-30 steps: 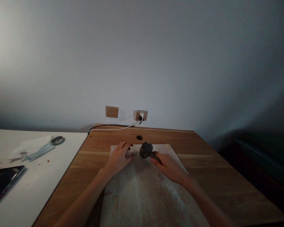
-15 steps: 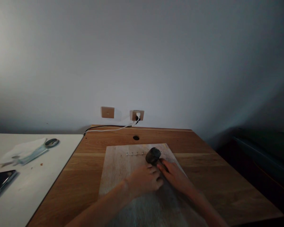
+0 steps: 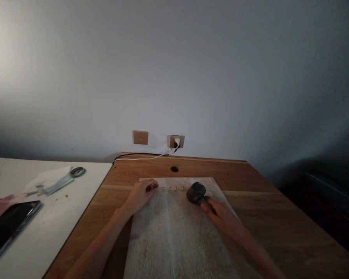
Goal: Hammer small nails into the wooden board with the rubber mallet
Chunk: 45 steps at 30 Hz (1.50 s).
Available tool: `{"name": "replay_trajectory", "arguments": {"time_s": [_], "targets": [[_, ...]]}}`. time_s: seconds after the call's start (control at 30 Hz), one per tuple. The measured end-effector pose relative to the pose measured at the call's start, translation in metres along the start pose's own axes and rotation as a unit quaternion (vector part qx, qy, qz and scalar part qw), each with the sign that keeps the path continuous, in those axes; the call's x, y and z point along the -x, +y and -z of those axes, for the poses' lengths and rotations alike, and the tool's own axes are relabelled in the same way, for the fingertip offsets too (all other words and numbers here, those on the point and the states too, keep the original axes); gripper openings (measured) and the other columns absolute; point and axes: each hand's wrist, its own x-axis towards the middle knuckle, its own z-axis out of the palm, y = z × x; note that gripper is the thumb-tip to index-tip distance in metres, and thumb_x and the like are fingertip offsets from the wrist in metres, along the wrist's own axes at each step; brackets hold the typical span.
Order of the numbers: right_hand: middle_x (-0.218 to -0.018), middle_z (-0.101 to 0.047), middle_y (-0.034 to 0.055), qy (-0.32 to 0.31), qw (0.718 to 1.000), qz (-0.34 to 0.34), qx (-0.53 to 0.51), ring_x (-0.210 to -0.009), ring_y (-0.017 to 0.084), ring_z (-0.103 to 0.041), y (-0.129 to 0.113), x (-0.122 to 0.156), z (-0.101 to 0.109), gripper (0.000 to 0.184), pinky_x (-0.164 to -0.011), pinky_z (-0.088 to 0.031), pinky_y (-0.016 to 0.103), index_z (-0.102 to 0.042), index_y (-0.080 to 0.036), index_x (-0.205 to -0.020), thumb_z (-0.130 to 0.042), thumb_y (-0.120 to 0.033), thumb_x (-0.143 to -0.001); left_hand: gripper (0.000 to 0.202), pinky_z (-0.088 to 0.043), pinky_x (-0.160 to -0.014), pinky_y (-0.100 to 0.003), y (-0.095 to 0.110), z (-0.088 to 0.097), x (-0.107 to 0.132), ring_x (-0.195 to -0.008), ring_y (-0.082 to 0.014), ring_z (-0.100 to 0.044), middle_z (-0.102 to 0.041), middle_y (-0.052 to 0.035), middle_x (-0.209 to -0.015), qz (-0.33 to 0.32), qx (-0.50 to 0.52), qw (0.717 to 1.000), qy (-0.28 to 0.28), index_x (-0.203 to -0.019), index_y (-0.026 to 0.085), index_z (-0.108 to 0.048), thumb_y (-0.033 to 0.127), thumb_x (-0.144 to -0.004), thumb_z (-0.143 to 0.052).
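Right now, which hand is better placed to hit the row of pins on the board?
Right, probably. The right hand grips the mallet, its head just right of the row of pins on the wooden board. The left hand rests curled at the row's left end, no tool.

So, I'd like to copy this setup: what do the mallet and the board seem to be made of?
The mallet head looks like dark matte rubber: rounded, no glint, though dim light leaves it open. The board looks like pale bare wood, with grain streaks running lengthwise.
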Motion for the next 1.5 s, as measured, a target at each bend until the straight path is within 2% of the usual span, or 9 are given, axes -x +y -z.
{"name": "replay_trajectory", "arguments": {"time_s": [0.27,0.43,0.6,0.77,0.93,1.1,1.27,1.4,1.5], "targets": [[-0.092,-0.077,0.0104,0.0,1.0,0.011,-0.008,-0.09,0.029,-0.072,-0.017,0.0,0.006,0.033,-0.077,-0.049,0.035,-0.066,-0.021,-0.096,-0.042,-0.043,-0.103,0.007,-0.054,-0.079,-0.027,-0.001,-0.002,0.003,-0.08,-0.0175,-0.069,-0.073,-0.0013,-0.086,-0.01,-0.02,1.0,0.009,-0.09,0.021,-0.071,0.02,-0.085,-0.068],[-0.08,-0.074,0.0052,-0.007,0.999,0.043,0.0,-0.075,0.025,-0.07,-0.057,-0.017,0.003,0.032,-0.068,-0.044,0.031,-0.07,-0.02,-0.107,-0.044,-0.038,-0.105,0.012,-0.053,-0.08,-0.028,0.0,-0.003,0.001,-0.083,-0.019,-0.07,-0.074,-0.0025,-0.088,-0.001,-0.008,1.0,0.014,-0.093,0.021,-0.072,0.015,-0.084,-0.066],[-0.098,-0.079,0.0093,-0.017,0.997,0.078,0.006,-0.094,0.026,-0.074,-0.1,-0.048,-0.009,0.025,-0.074,-0.043,0.029,-0.07,-0.019,-0.113,-0.048,-0.03,-0.105,0.041,-0.054,-0.08,-0.029,-0.004,-0.007,0.001,-0.084,-0.0184,-0.072,-0.078,-0.0023,-0.094,0.003,0.036,0.999,0.006,-0.117,0.02,-0.068,0.005,-0.08,-0.06],[-0.098,-0.079,0.0119,-0.021,0.996,0.079,0.022,-0.095,0.028,-0.075,-0.12,-0.061,-0.02,0.025,-0.076,-0.043,0.031,-0.069,-0.018,-0.112,-0.048,-0.029,-0.106,0.045,-0.054,-0.077,-0.03,-0.01,-0.009,0.001,-0.083,-0.0195,-0.072,-0.078,-0.0046,-0.095,0.007,0.029,0.999,0.018,-0.122,0.018,-0.067,0.005,-0.08,-0.059],[-0.093,-0.077,0.0121,-0.038,0.996,0.072,0.043,-0.09,0.028,-0.073,-0.125,-0.057,-0.022,0.023,-0.075,-0.042,0.031,-0.069,-0.018,-0.109,-0.049,-0.028,-0.106,0.057,-0.054,-0.075,-0.029,-0.006,-0.007,0.001,-0.08,-0.0189,-0.072,-0.078,-0.0038,-0.093,0.017,0.035,0.999,0.009,-0.132,0.018,-0.062,0.002,-0.078,-0.061],[-0.09,-0.075,0.0104,-0.037,0.997,0.072,0.014,-0.087,0.026,-0.071,-0.13,-0.053,-0.02,0.022,-0.074,-0.042,0.032,-0.067,-0.019,-0.111,-0.048,-0.029,-0.106,0.054,-0.052,-0.073,-0.026,-0.001,-0.005,0.001,-0.079,-0.0183,-0.071,-0.077,-0.0028,-0.089,0.017,0.026,0.999,0.014,-0.129,0.017,-0.064,0.0,-0.078,-0.063],[-0.083,-0.07,0.0066,-0.019,0.995,0.052,-0.079,-0.082,0.024,-0.07,-0.124,-0.056,-0.023,0.008,-0.073,-0.045,0.032,-0.059,-0.023,-0.091,-0.06,-0.029,-0.095,0.057,-0.052,-0.075,-0.027,-0.001,-0.005,0.001,-0.081,-0.0188,-0.072,-0.077,-0.0031,-0.091,0.019,0.017,1.0,0.01,-0.132,0.016,-0.062,-0.001,-0.077,-0.062],[-0.083,-0.066,0.0002,0.014,0.974,-0.018,-0.226,-0.044,0.016,-0.057,-0.1,-0.035,-0.027,0.033,-0.045,-0.043,0.029,-0.04,-0.027,-0.108,-0.048,-0.055,-0.092,0.05,-0.053,-0.077,-0.03,-0.003,-0.006,0.001,-0.08,-0.0188,-0.071,-0.076,-0.0035,-0.091,0.013,0.023,1.0,0.002,-0.131,0.016,-0.062,0.007,-0.081,-0.061],[-0.085,-0.065,-0.0009,0.054,0.941,-0.077,-0.325,-0.04,0.016,-0.056,-0.073,-0.001,-0.028,0.048,-0.038,-0.044,0.029,-0.03,-0.028,-0.11,-0.041,-0.069,-0.086,0.046,-0.053,-0.079,-0.031,-0.004,-0.006,0.0,-0.08,-0.0192,-0.07,-0.075,-0.0041,-0.093,0.01,0.015,1.0,-0.001,-0.127,0.016,-0.064,0.012,-0.082,-0.063]]}}
